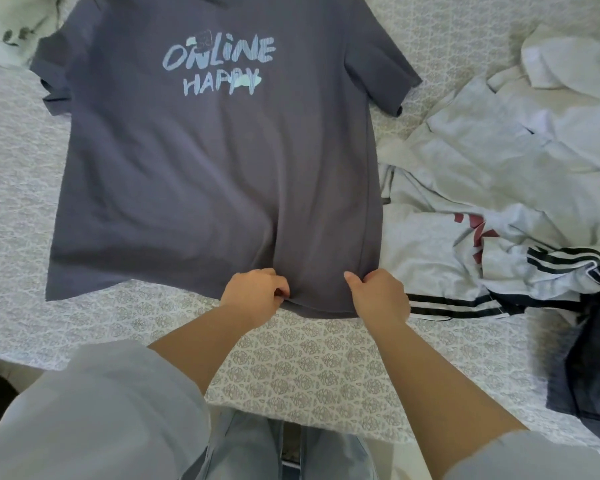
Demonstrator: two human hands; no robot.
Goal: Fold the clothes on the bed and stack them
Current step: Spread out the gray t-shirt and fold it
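A: Where did the T-shirt lie?

B: Flat, print up, on the bed; collar far, hem near, so its long axis ran straight away from the person

A: And the hands?

B: The left hand and the right hand each pinched the near hem, right of its middle. The right side seam was nearest the right hand, the unfolded pile just beyond it

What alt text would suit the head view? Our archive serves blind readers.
Both hands, left hand and right hand, pinch the bottom hem of a purple-grey T-shirt spread print-up on a patterned bed. A heap of unfolded white clothes lies to its right.
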